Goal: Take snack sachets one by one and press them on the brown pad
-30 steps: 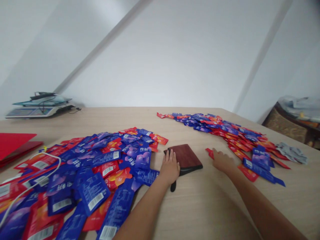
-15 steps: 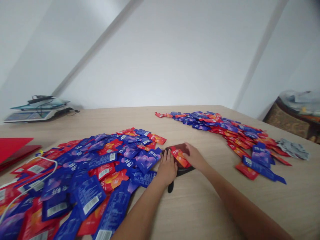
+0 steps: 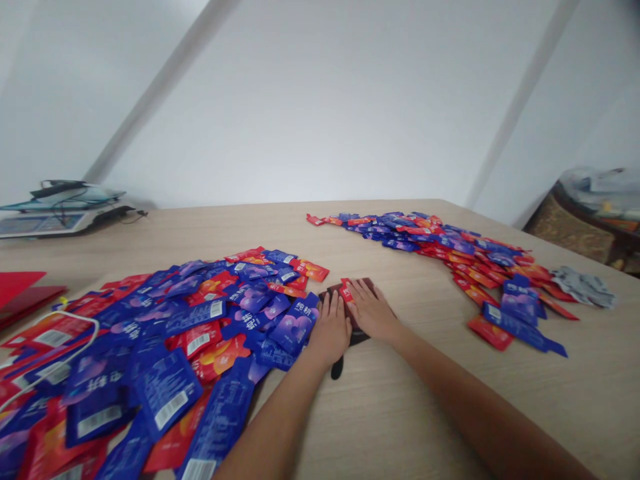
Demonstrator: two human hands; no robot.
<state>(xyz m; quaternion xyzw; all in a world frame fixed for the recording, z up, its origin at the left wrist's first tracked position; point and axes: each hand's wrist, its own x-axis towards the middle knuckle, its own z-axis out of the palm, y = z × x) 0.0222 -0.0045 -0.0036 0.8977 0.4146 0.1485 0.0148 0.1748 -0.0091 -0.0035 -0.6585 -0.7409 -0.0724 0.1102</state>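
In the head view, the step in hand looks to be pressing a red sachet (image 3: 346, 291) flat on a dark brown pad (image 3: 358, 335) at the middle of the table (image 3: 395, 407). The right hand (image 3: 373, 313) lies palm down over the sachet, fingers outstretched and grasping nothing; the left hand (image 3: 330, 330) rests likewise, ungripping, on the pad's left side. A next move would seem to call for lifting the right palm without dragging the sachet.

Blue and red sachets heap at near left (image 3: 185, 313) and spread at far right (image 3: 450, 250). A blue sachet (image 3: 295, 323) beside the left hand bears two white Chinese characters, the first apparently 纯, the second uncertain. Several backs show barcodes; their small print is unreadable.
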